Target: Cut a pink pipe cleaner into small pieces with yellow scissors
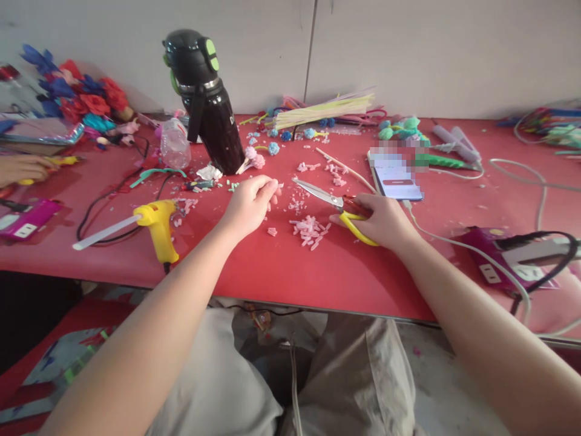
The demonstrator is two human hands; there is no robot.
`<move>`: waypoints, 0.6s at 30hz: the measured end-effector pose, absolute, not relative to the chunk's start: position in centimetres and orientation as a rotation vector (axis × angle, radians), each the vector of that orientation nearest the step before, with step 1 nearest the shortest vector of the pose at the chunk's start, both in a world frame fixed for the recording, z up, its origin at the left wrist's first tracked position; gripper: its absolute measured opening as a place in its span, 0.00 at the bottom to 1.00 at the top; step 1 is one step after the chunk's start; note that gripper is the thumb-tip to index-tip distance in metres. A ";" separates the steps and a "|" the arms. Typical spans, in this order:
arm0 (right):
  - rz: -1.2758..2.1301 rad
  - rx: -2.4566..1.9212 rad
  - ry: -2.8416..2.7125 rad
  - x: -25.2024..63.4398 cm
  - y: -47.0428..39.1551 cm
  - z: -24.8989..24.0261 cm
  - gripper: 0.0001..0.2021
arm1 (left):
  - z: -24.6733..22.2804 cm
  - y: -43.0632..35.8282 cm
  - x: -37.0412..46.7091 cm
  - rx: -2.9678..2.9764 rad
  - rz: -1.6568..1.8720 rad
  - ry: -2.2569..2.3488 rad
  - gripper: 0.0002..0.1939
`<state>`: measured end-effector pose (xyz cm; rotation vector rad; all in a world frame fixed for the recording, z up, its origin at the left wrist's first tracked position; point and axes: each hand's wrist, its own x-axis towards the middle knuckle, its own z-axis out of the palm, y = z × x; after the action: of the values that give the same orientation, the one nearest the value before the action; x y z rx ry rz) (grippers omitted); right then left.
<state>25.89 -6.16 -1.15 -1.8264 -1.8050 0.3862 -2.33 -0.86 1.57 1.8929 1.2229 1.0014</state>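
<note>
My right hand (379, 221) is closed around the yellow and red handles of a pair of scissors (320, 194), whose blades point left toward my other hand. My left hand (251, 204) is pinched, with a small pink piece (280, 186) showing at the fingertips. On the red table (290, 281) below the scissors lies a loose pile of short cut pink pieces (311, 231), which look like pipe cleaner. Finer pink bits (297, 206) are scattered between the hands. A long pale pink stem (347, 169) lies behind the blades.
A black bottle (211, 115) stands behind my left hand. Left of it lies a yellow glue gun (158, 227) with a glue stick. A phone (397, 175) with a cable is at right, near a purple power strip (490, 272). Another person's hand (27, 169) shows at far left.
</note>
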 end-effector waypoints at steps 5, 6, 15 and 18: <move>0.379 -1.814 -1.805 25.9 -6.4 -1.0 0.38 | 1.1 -0.6 -1.8 2.019 1.015 1.238 0.17; 0.382 -1.813 -1.812 25.9 -6.4 -1.0 0.38 | 1.1 -0.5 -1.8 2.036 1.020 1.232 0.17; 0.405 -1.811 -1.849 26.0 -6.2 -1.2 0.38 | 1.3 -0.7 -1.6 2.084 1.028 1.186 0.15; 0.399 -1.797 -1.861 26.1 -6.1 -1.3 0.38 | 1.3 -0.7 -1.5 2.063 1.028 1.201 0.15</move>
<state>26.07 -6.14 -1.30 -1.7970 -1.8606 0.3990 -1.55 -0.74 1.31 2.0630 1.2006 1.0283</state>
